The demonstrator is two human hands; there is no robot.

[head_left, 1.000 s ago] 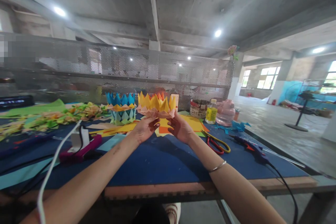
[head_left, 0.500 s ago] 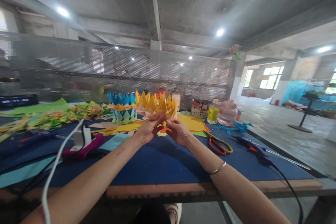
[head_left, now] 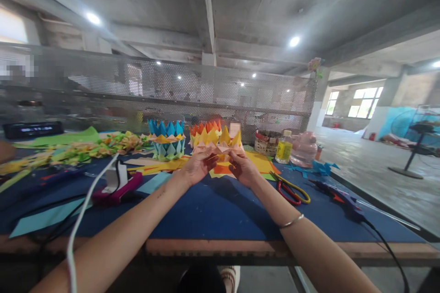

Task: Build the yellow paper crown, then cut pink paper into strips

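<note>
Both my hands hold a folded paper crown with yellow and orange points and a pale pink base, lifted just above the blue table. My left hand pinches its lower left edge with fingers closed. My right hand grips the lower right edge, fingers curled; a thin bangle sits on that forearm. A second, blue and teal paper crown stands on the table just left of the held one.
Yellow and orange paper sheets lie under my hands. Scissors and a blue glue gun lie to the right, a pink glue gun with cables to the left. A basket, bottle and mesh screen stand behind.
My hands spread slightly apart again and the crown tilted back upright and shifted right; the head camera turned a little to the left, so everything slid rightward.
</note>
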